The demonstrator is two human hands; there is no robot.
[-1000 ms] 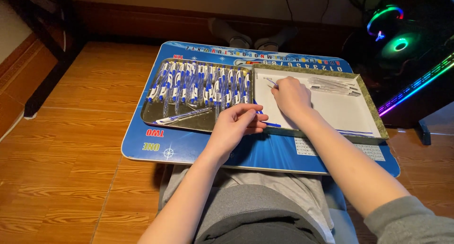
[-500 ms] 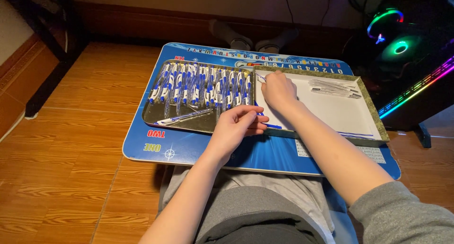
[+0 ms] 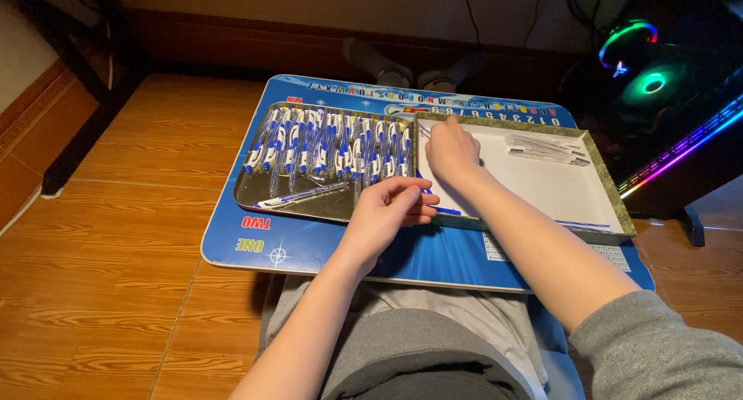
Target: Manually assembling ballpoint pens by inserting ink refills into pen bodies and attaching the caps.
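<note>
Pens [image 3: 333,148], blue and white, lie in a row in the metal tray [image 3: 255,191] on the blue tabletop [image 3: 309,245], and I judge the step is assembling them from parts in the white tray [image 3: 557,195]. My left hand [image 3: 387,210] hovers half-curled at the tray edge, its grip around a thin blue piece, I think. My right hand [image 3: 453,148] reaches palm-down into the white tray's near corner; its grip I cannot tell.

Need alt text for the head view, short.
Right hand reaches into a white-lined box; left hand rests at the edge of a tray of blue-white pens. Both sit on a blue lap board.
</note>
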